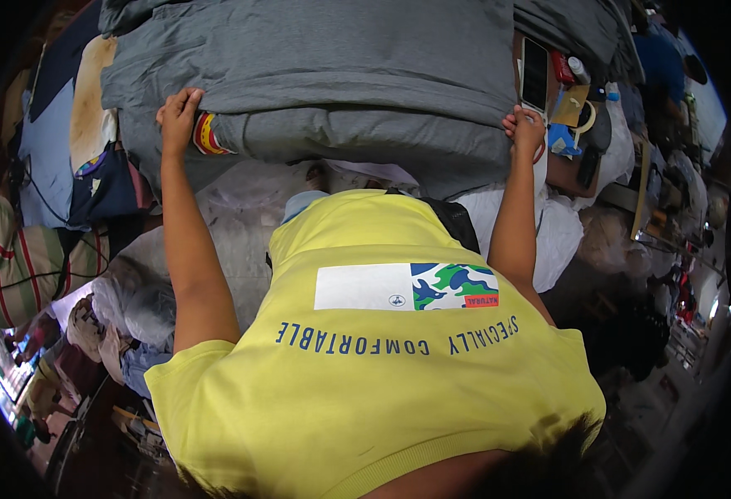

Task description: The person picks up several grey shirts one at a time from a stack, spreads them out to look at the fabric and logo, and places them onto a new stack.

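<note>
A crowded workroom, cloth piled on the surface (565, 179). The grey fabric (324, 75) lies folded at twelve o'clock. The left hand (180, 116) grips its fold at ten, fingers curled beside a red-yellow striped label (207, 135). The right hand (527, 131) clutches the edge at two, near a phone (534, 73).

Grey folded cloth (340, 75), yellow shirt (365, 382), red-and-green striped fabric (16, 266), black phone (534, 73)
</note>
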Demonstrator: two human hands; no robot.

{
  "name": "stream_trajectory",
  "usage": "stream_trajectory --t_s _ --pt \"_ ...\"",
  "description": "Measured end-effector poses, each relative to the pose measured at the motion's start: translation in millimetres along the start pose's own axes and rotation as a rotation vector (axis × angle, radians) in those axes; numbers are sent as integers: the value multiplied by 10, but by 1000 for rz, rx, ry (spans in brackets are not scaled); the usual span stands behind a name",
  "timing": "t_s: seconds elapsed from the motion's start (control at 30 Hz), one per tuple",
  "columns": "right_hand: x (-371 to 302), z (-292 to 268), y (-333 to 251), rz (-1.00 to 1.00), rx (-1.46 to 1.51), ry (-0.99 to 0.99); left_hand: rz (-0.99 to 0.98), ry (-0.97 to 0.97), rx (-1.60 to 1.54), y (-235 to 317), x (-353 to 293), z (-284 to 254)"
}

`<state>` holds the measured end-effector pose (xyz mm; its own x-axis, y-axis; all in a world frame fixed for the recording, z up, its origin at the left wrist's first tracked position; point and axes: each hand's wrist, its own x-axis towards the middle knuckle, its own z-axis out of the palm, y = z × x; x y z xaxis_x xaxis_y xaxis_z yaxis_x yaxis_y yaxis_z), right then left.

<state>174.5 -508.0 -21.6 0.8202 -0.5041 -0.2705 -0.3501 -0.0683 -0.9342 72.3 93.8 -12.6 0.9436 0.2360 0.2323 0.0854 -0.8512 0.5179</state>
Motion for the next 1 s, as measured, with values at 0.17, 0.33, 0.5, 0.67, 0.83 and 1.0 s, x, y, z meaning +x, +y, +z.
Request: stream_trajectory --t_s 0.17,0.33,0.5,0.67,0.83,1.0 --pt "20 -45 27 33 31 -32 -44 -4 -90 -96 3 74" --pt "58 -148 52 106 125 -97 -27 -17 -91 -118 -9 88" --pt "18 -192 23 104 177 -121 -98 25 -265 -123 20 131" --pt "54 -397 62 194 376 -230 -176 -33 -566 -83 24 125" --pt "-118 -252 -78 69 136 -174 -191 20 -349 295 -31 14" --pt "-265 -324 -181 -42 180 -291 -140 193 -868 609 -204 -163"
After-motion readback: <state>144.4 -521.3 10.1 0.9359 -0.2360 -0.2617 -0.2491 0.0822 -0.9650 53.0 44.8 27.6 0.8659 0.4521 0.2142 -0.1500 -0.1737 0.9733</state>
